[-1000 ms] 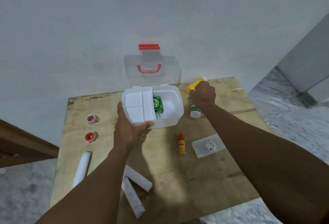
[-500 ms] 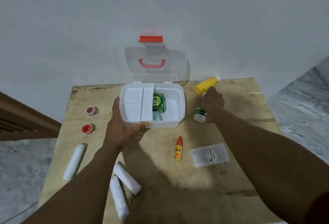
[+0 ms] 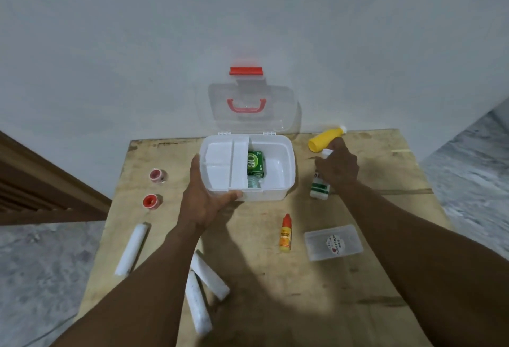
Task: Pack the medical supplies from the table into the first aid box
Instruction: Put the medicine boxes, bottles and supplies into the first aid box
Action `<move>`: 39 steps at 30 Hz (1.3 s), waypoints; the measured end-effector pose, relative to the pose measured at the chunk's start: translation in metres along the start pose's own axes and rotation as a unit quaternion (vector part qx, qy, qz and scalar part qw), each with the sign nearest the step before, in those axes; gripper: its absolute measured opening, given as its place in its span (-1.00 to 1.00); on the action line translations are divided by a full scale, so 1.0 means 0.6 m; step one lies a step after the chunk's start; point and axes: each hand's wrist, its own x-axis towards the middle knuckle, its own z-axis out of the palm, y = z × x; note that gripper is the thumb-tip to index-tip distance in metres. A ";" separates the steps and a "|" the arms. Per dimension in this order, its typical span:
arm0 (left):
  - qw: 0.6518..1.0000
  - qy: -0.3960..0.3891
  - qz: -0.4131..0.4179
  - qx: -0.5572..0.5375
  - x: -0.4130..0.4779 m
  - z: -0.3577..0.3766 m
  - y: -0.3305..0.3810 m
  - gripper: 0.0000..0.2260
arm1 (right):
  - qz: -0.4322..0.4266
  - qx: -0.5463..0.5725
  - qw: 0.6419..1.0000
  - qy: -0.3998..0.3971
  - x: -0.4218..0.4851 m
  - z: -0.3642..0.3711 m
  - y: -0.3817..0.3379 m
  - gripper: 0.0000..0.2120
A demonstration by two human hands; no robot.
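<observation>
Right hand (image 3: 337, 166) has dropped from the yellow bottle a second ago onto the white bottle with green label (image 3: 319, 185), fingers curled round its upper part, base on the table; grip looks closed on it, fingertips hidden. Left hand (image 3: 205, 195) unchanged: open palm pressed to the near-left corner of the white plastic first aid box (image 3: 278, 170), thumb along its front wall.

Box sits at the back-centre of the wooden table (image 3: 275, 305), between the two hands, clear lid (image 3: 250, 107) with red handle and red latch upright against the wall. White divided tray (image 3: 224, 166) covers the box's left half; right half holds one green carton (image 3: 255, 163) and something pale beneath it, can't tell what.

Count on table:
- 1 yellow plastic bottle (image 3: 325, 139), lying down, just behind the right hand.
- 1 small orange dropper bottle with red cap (image 3: 286, 233), lying in front of the box.
- 1 clear flat plastic case (image 3: 333, 242), right of the dropper.
- 2 small red-cored tape rolls (image 3: 157, 175), (image 3: 151, 201), left of the box.
- 3 white rolled bandages: one alone at left (image 3: 132, 249), two touching near the left forearm (image 3: 210, 275), (image 3: 197, 302).
</observation>
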 end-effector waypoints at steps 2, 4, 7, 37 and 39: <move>1.000 -0.004 0.007 -0.012 -0.003 -0.002 0.002 -0.15 | -0.019 0.019 0.999 0.041 -0.022 -0.008 -0.006 -0.68; 1.000 -0.007 0.013 -0.022 -0.005 -0.005 0.005 -0.18 | -0.041 0.053 0.995 0.078 -0.045 -0.020 -0.021 -0.72; 0.999 -0.010 0.015 -0.032 -0.009 -0.008 0.006 -0.18 | -0.116 0.098 0.981 0.125 -0.074 -0.044 -0.051 -0.73; 0.999 0.012 0.038 -0.025 0.000 0.002 -0.015 -0.16 | -0.371 0.145 0.916 0.049 -0.016 0.050 -0.077 -0.73; 0.999 0.010 0.034 -0.029 0.002 0.003 -0.013 -0.10 | -0.384 0.138 0.912 0.040 -0.008 0.057 -0.073 -0.72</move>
